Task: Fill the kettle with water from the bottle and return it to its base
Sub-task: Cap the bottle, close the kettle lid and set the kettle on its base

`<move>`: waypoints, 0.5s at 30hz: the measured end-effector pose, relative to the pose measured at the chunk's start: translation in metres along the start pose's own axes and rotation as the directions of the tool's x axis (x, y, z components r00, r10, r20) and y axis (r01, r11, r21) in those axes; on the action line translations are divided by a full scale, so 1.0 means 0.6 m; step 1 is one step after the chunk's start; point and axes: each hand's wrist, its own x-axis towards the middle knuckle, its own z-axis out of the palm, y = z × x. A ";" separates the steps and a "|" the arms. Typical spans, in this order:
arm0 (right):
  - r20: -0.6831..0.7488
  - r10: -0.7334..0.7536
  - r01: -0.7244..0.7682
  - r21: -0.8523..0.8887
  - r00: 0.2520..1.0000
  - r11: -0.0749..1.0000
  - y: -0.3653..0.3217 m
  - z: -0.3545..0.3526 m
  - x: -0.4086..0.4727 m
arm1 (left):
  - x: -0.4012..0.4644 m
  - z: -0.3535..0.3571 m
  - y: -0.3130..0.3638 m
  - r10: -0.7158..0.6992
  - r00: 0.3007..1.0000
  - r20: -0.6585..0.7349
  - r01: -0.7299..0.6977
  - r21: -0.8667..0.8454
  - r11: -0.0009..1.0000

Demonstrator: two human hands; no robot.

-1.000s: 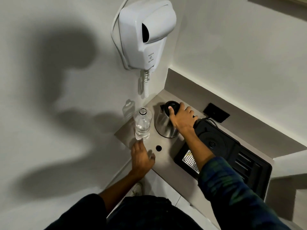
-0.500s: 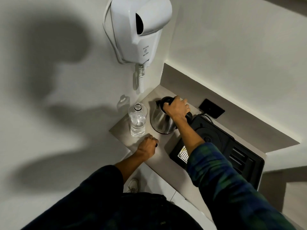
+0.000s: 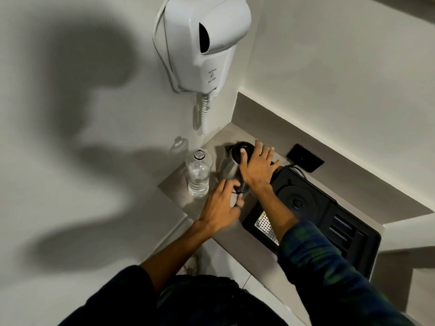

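A white wall-hung hair dryer [image 3: 202,43] with a coiled cord [image 3: 205,114] is mounted at upper centre. A black wall socket [image 3: 304,158] is set right of centre, above a black tray [image 3: 348,234] on the grey counter [image 3: 237,234].

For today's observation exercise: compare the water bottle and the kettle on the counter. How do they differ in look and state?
1. The bottle is clear plastic, with water visible inside; the kettle is shiny metal, its contents hidden.
2. The bottle's mouth is open and uncapped; the kettle's top is covered by a black lid.
3. The bottle stands untouched; the right hand rests on the kettle.

Both stand upright on the counter, off the black base.
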 end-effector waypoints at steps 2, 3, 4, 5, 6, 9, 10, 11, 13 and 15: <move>-0.009 -0.121 0.120 -0.071 0.993 0.990 0.017 0.006 -0.016 | 0.008 -0.030 0.014 0.069 0.982 -0.176 -0.074 -0.022 0.997; -0.013 -0.172 0.170 -0.097 0.985 0.981 0.024 0.009 -0.025 | 0.016 -0.047 0.018 0.101 0.958 -0.270 -0.108 -0.013 0.994; -0.015 -0.205 0.202 -0.115 0.979 0.972 0.030 0.013 -0.034 | 0.025 -0.063 0.021 0.124 0.921 -0.370 -0.133 0.000 0.991; -0.012 -0.220 0.217 -0.124 0.975 0.968 0.035 0.017 -0.042 | 0.035 -0.078 0.021 0.126 0.872 -0.473 -0.139 0.008 0.990; -0.008 -0.222 0.219 -0.126 0.975 0.968 0.039 0.021 -0.048 | 0.045 -0.093 0.020 0.103 0.816 -0.569 -0.125 -0.001 0.992; 0.005 -0.206 0.205 -0.132 0.979 0.970 0.050 0.026 -0.054 | 0.065 -0.125 0.007 -0.030 0.692 -0.721 -0.061 -0.100 0.993; 0.006 -0.199 0.198 -0.126 0.980 0.972 0.052 0.025 -0.053 | 0.068 -0.132 0.001 -0.079 0.689 -0.721 -0.033 -0.139 0.990; 0.003 -0.192 0.191 -0.115 0.981 0.975 0.053 0.023 -0.050 | 0.069 -0.137 -0.003 -0.132 0.700 -0.701 0.003 -0.182 0.983; -0.004 -0.178 0.177 -0.082 0.984 0.981 0.055 0.017 -0.043 | 0.068 -0.141 -0.010 -0.221 0.737 -0.639 0.081 -0.240 0.967; -0.008 -0.163 0.163 -0.054 0.987 0.985 0.056 0.013 -0.038 | 0.067 -0.142 -0.014 -0.235 0.763 -0.602 0.119 -0.227 0.967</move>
